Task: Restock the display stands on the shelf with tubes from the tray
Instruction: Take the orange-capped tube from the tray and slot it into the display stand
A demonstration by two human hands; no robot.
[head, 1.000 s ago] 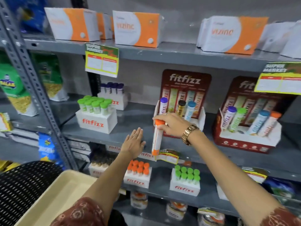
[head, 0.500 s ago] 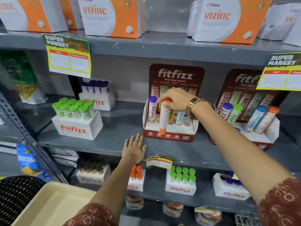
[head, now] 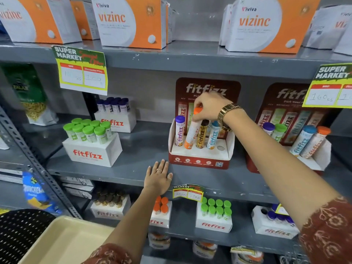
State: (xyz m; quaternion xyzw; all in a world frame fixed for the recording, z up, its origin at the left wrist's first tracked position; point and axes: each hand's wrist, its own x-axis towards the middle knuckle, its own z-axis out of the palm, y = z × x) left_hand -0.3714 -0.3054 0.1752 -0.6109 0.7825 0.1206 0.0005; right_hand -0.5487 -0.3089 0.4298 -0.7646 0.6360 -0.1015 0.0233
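My right hand grips the orange cap of a white and orange tube, whose lower end sits in the second slot of the red fitfizz display stand on the middle shelf. Beside it in the stand are a purple-capped tube, a brown-capped tube and a blue-capped tube; one round slot at the right is vacant. My left hand lies flat with fingers spread on the shelf's front edge, holding nothing. The beige tray is at the bottom left and looks empty.
A second red stand with several tubes is at the right. White fitfizz boxes of green-capped tubes and dark-capped tubes stand at the left. Vizinc cartons fill the top shelf. More fitfizz boxes sit on the lower shelf. A black perforated chair is bottom left.
My right hand carried the orange tube up from the shelf's front edge and set its lower end into the stand's second slot. My left hand stayed on the shelf edge.
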